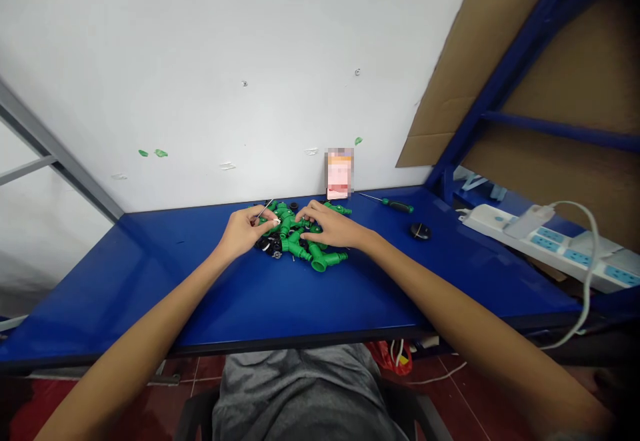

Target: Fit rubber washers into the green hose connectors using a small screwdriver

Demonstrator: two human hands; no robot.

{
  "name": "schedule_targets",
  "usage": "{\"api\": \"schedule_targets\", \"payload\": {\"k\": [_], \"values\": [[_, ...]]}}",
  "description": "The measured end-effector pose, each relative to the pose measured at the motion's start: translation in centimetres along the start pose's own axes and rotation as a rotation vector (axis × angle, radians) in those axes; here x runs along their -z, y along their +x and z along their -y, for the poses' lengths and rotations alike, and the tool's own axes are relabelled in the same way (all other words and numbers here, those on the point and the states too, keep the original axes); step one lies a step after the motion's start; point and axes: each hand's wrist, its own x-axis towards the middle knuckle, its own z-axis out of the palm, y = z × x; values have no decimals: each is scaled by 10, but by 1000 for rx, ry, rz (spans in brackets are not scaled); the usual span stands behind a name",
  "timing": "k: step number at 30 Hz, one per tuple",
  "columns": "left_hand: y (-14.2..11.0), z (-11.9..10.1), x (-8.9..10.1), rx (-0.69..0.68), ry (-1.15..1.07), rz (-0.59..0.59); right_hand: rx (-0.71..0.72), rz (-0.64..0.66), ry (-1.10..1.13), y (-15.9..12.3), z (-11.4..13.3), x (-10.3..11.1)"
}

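My left hand (243, 229) is closed in a pinch on a small white piece (277, 221); its exact kind is too small to tell. A thin metal rod (265, 207) sticks up from the same fingers. Beneath and between both hands lies a pile of green plastic hose fittings (295, 246), several of them branched. Small black round parts (270, 244) lie mixed in at the pile's left front. My right hand (330, 224) reaches over the pile's right side with thumb and fingers apart, and I see nothing held between them.
A screwdriver with a green and black handle (399, 206) lies on the blue table (200, 308) at back right. Nearer is a black round object (421, 230). A blurred pink card (340, 178) leans on the white wall. A white power strip (540, 238) with a cable stands far right.
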Motion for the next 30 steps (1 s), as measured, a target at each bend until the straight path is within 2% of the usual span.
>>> {"api": "schedule_targets", "payload": {"k": [4,8,13,17,23,27,30], "values": [[0,0,-1,-33,-59,5,2,-25,-51,-1,-1,5],[-4,-3,-6,-105,-83,38,18,-119,-74,-1,7,7],[-12,-9,-12,-201,22,36,168,-259,80,3,30,2],[-13,-9,-13,-351,78,-24,194,-266,222,4,46,-2],[-13,-6,-12,-614,246,-108,90,-246,443,3,52,-8],[-15,-9,-13,-699,244,-87,2,-222,515,4,54,-11],[-16,-13,-12,-697,218,-61,-28,-212,574,4,55,-9]]}}
